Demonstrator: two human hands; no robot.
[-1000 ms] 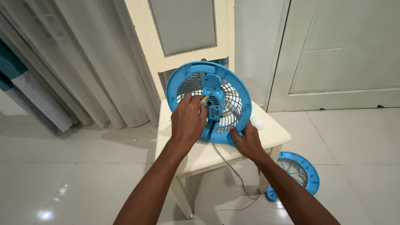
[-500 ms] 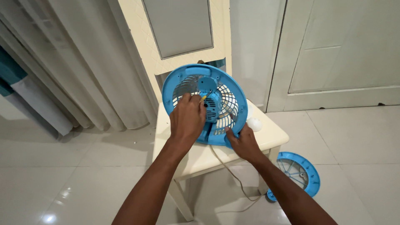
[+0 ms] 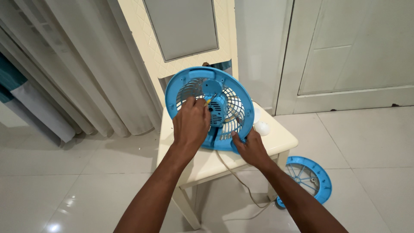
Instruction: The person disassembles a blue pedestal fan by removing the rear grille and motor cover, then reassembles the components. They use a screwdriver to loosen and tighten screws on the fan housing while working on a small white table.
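A round blue fan housing [image 3: 235,101] with a grille and a central motor block stands tilted on the seat of a cream chair [image 3: 280,139]. My left hand [image 3: 191,124] is closed around a small yellow-handled screwdriver [image 3: 209,100] whose tip meets the motor block. My right hand [image 3: 250,146] grips the lower rim of the housing. A pale cord [image 3: 239,181] hangs from the fan down past the seat's front edge.
A second blue fan grille [image 3: 308,177] lies on the white tiled floor at the right of the chair. A small white round object [image 3: 261,127] rests on the seat. Pale curtains [image 3: 73,64] hang at left, a cream door [image 3: 353,51] stands at right.
The view has shifted slightly. My left hand stays on the screwdriver at the motor block and has turned a little. My right hand keeps its hold on the rim.
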